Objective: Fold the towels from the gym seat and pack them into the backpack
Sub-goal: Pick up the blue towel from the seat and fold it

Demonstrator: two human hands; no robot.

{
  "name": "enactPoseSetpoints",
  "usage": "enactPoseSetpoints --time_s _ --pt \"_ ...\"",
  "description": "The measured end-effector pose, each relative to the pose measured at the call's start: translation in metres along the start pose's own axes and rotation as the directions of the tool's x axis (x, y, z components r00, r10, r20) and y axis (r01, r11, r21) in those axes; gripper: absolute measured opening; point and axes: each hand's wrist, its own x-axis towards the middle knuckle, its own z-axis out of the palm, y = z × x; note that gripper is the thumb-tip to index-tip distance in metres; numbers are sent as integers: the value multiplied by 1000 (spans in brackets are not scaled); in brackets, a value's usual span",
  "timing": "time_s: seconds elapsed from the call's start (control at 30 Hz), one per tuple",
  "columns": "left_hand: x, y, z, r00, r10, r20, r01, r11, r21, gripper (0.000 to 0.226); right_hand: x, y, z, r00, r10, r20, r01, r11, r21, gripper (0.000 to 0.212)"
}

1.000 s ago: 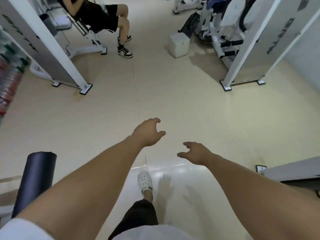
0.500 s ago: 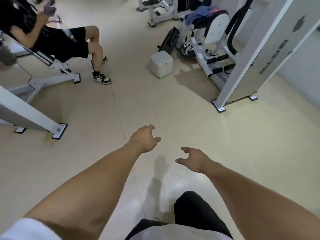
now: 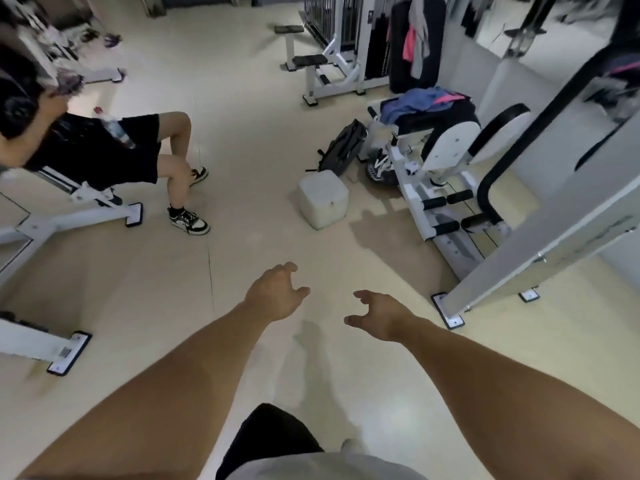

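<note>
Blue and pink towels lie heaped on the black gym seat of a white machine at the upper right. A dark grey backpack leans on the floor against that machine's left side. My left hand and my right hand are stretched out in front of me over bare floor, fingers apart, holding nothing. Both hands are well short of the seat and the backpack.
A pale cube stool stands on the floor just before the backpack. A person in black sits on a white bench at the left. A white machine frame slants across the right. More clothes hang behind the seat.
The view has moved forward and tilted up, so the seat, towels and backpack now appear larger and lower in the frame. My hands stay open and held out in front.
</note>
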Motion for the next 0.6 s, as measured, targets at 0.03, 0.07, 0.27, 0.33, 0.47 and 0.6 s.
enactPoseSetpoints --time_s 0.03,0.07,0.27,0.33,0.47,0.6 --pt "28 3 -12 1000 6 -9 -6 1000 -5 64 26 -9 -18 1000 -7 -8 7 1000 -11 78" --pt "58 5 -23 1000 17 -15 -17 1000 -6 65 52 -17 -33 1000 -11 -16 10 1000 -17 77" --pt "238 2 -89 996 87 22 -88 996 28 64 212 -70 -113 997 21 -68 -20 1000 6 77" --pt "296 4 -116 992 116 53 -118 992 47 65 257 -89 -140 996 44 -79 -43 999 20 77" --pt "397 22 -171 982 169 88 -174 983 63 64 334 -122 -198 992 80 -95 -70 992 101 77" --pt "498 50 -207 967 233 107 -239 970 45 65 413 -136 -256 984 118 -132 -94 981 170 76"
